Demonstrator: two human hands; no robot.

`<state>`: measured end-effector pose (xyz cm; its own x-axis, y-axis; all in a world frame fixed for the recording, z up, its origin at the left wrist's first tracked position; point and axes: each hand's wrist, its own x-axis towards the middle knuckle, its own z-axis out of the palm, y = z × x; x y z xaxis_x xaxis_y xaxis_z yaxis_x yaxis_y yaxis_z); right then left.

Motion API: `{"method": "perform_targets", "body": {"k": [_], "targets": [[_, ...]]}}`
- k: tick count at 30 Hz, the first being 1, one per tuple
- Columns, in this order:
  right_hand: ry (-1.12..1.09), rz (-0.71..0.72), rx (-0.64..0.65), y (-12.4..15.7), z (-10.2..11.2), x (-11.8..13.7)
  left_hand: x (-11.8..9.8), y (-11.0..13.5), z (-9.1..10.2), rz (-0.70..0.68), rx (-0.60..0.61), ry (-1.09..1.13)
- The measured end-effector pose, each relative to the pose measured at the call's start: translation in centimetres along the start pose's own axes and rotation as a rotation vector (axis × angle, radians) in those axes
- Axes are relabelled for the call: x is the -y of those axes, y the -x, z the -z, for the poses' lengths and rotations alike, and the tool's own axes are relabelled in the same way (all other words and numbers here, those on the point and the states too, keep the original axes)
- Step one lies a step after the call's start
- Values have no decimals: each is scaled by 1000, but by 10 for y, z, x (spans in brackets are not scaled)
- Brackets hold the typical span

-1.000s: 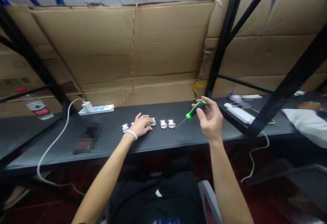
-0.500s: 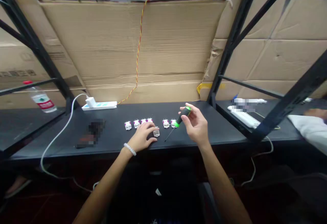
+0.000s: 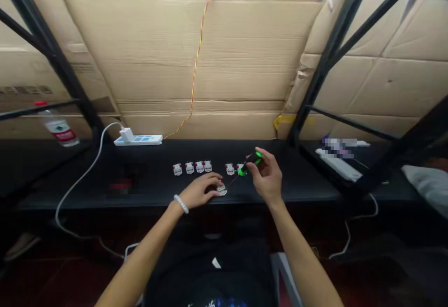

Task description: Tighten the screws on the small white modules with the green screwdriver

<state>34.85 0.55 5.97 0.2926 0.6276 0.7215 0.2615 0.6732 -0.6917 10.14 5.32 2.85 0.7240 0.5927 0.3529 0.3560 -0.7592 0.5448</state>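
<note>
Our right hand [image 3: 265, 175] pinches green-black plastic screwdriver [image 3: 253, 161]; our left hand [image 3: 198, 192] curls over small white module [image 3: 221, 190] below module row [image 3: 199, 167], grip unclear.

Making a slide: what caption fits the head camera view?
Right hand holds a green-and-black screwdriver; left hand touches a small white module on a black bench.

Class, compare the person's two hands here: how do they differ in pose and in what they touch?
The left hand lies low on a small white module, while the right hand is raised, pinching a green-and-black screwdriver. The left wrist wears a white bracelet; the right wrist shows none. Both hands are ungloved.
</note>
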Motion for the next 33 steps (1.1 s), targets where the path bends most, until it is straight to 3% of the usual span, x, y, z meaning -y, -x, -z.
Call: {"method": "perform_targets", "body": {"k": [8, 33], "targets": [[38, 35, 29, 3, -1, 1, 12, 0, -3, -16, -12, 51], [135, 108, 19, 7, -4, 6, 14, -1, -5, -32, -10, 63]]}}
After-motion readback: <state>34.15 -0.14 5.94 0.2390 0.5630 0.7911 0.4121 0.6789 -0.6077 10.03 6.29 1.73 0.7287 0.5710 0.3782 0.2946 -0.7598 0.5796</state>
